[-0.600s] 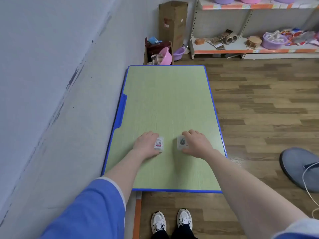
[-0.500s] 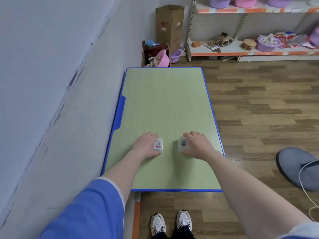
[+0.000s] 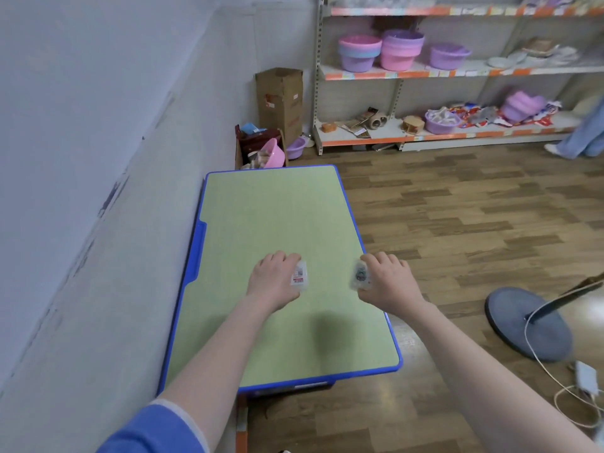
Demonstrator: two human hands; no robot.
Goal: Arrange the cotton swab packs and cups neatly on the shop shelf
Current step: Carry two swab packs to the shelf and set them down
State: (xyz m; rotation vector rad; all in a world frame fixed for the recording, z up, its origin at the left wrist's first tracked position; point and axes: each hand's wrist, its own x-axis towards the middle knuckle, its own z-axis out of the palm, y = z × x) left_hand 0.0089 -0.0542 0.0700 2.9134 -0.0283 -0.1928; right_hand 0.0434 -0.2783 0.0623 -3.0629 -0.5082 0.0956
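Observation:
My left hand (image 3: 273,279) grips a small clear cotton swab pack (image 3: 299,276) with a red and white label. A second clear pack (image 3: 360,275) with a dark printed label is held in my right hand (image 3: 389,279). Both packs hang above the green table (image 3: 271,210), the right one near its right edge. The shop shelf (image 3: 457,71) stands at the back right, with pink and purple tubs (image 3: 397,49) on its middle level and mixed goods on the bottom level.
A tall cardboard box (image 3: 281,99) and a low box with a pink basin (image 3: 271,153) stand behind the table. A fan base (image 3: 526,323) with white cable lies on the floor at right. A person's leg (image 3: 581,132) shows at the far right. The wall runs along the left.
Both hands have lifted the packs off the table and moved apart. My view has risen and swung right, so more of the shelf now shows.

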